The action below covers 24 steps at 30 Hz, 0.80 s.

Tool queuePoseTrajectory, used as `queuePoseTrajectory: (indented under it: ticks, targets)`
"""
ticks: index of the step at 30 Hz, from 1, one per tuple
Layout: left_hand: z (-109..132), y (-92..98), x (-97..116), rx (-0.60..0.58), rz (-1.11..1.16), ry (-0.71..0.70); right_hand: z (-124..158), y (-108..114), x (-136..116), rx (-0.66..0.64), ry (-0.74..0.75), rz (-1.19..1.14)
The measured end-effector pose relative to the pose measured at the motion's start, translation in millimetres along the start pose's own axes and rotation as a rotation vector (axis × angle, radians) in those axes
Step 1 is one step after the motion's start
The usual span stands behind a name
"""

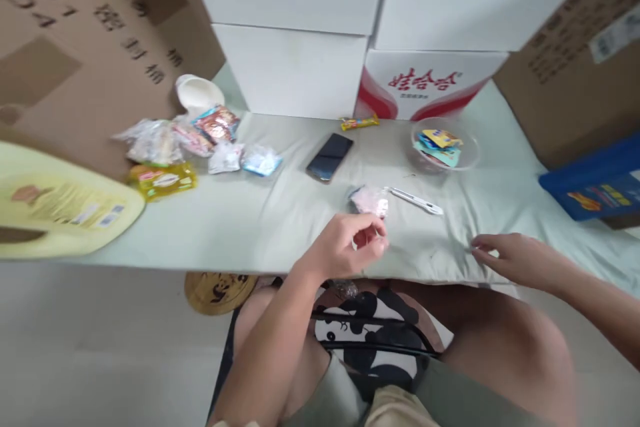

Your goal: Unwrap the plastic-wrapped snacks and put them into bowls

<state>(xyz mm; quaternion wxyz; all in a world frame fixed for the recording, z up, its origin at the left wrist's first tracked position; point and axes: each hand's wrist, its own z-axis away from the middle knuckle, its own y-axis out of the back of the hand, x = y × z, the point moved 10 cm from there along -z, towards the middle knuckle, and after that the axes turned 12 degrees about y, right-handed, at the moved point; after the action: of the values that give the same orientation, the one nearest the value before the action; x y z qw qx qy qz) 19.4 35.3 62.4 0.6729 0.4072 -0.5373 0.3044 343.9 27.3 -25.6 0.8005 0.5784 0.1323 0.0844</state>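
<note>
My left hand hovers over the front of the pale green table cloth, fingers curled around a small pinkish wrapped item that I can barely make out. Just beyond it lies a pink and clear snack packet. A white utility knife rests to the right of that packet. My right hand lies near the table's front edge at the right, fingers loosely spread and flat, holding nothing.
A black phone lies mid-table. A clear bowl holds coloured packets. Several snack packets and a white cup sit at the left. Cardboard and white boxes wall the back. A yellow jug and blue bag flank the sides.
</note>
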Motion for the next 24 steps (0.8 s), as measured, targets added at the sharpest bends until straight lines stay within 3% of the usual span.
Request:
queuePoseTrajectory:
  ticks: [2, 6, 10, 14, 16, 19, 21, 24]
  targets:
    - [7, 33.7, -11, 0.059, -0.001, 0.100, -21, 23, -46, -0.057, 0.099, -0.191]
    - [23, 88.2, -36, 0.263, -0.036, 0.235, -89, 98, -170, 0.128, 0.373, -0.153]
    - [33, 115.1, -57, 0.383, -0.177, 0.298, -153, 126, -283, 0.237, 0.578, -0.072]
    - [41, 139.8, -78, 0.448, -0.205, 0.383, -189, 147, -360, 0.490, 0.663, 0.100]
    - [44, 147.3, -85, 0.447, -0.200, 0.420, -205, 146, -383, 0.487, 0.659, 0.125]
    - [47, 150.3, -89, 0.418, -0.196, 0.441, -223, 127, -394, 0.318, 0.635, 0.112]
    - [49, 150.5, -88, 0.408, -0.180, 0.434, -222, 115, -384, 0.237, 0.616, 0.132]
    - [51, 150.3, -86, 0.398, -0.146, 0.428, -199, 102, -340, 0.248, 0.580, 0.185]
